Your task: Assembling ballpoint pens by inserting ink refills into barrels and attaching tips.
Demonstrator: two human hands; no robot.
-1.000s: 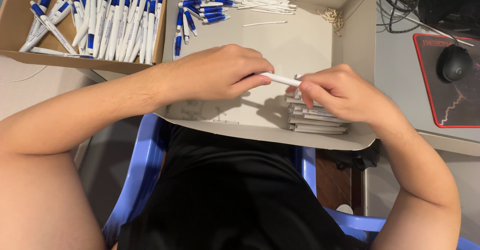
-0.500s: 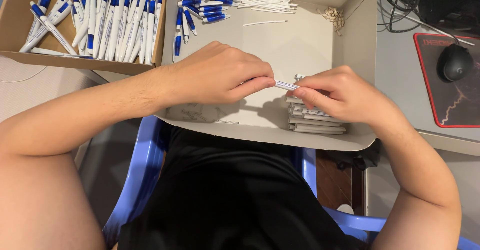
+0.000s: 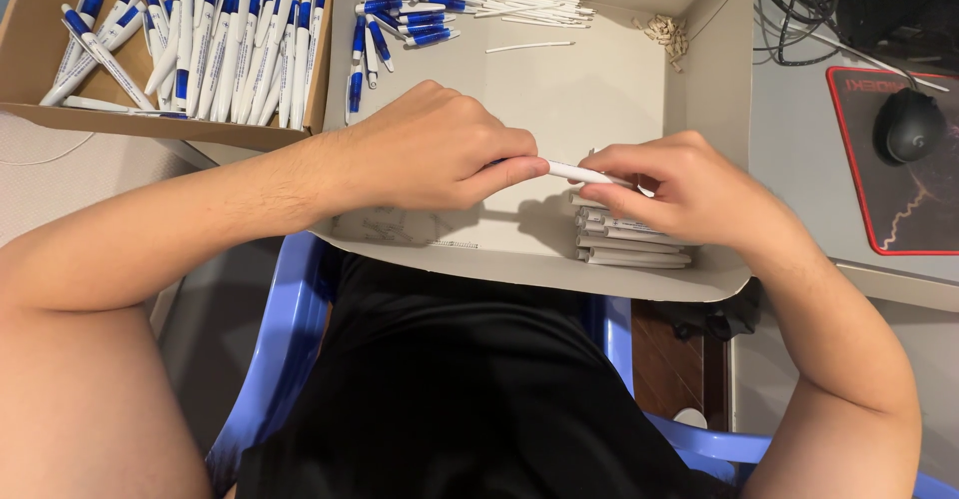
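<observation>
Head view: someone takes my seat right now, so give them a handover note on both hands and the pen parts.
Left hand: shut on the white pen barrel.
Right hand: fingers pinch the barrel's other end.
Grey tray: blue clips, thin white refills, small springs, stacked white barrels.
Done: finished blue-and-white pens fill the brown box.
Left: this pen and the loose parts.

arms: bare, no sleeves showing | hands: no gloves, rings or watch | clothing: black garment
</observation>
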